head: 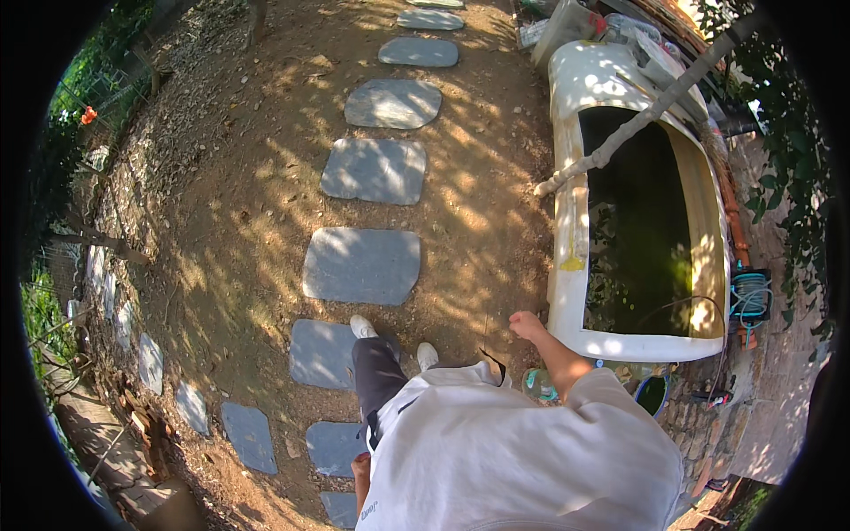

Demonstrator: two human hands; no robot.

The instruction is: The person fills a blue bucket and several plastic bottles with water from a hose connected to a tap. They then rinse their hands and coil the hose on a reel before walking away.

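Note:
My right hand (526, 325) is held out over the dirt path, beside the near left corner of a white tub (637, 346). Its fingers are curled in and nothing shows in them. Low beside my left hip hangs my left hand (360, 464), partly hidden by my white shirt (524, 458), so its grip is unclear. Dark green water (637, 232) stands in the tub. One white shoe (362, 326) is at the edge of a grey stepping stone (322, 352); the other shoe (427, 355) is over the dirt.
More flat stepping stones (362, 265) lead ahead. A bare branch (601, 156) slants across the tub. Right of the tub is a hose reel (751, 295). A clear plastic bottle (539, 385) and a blue-rimmed container (652, 396) sit near my right arm. Wire fencing (60, 265) borders the left.

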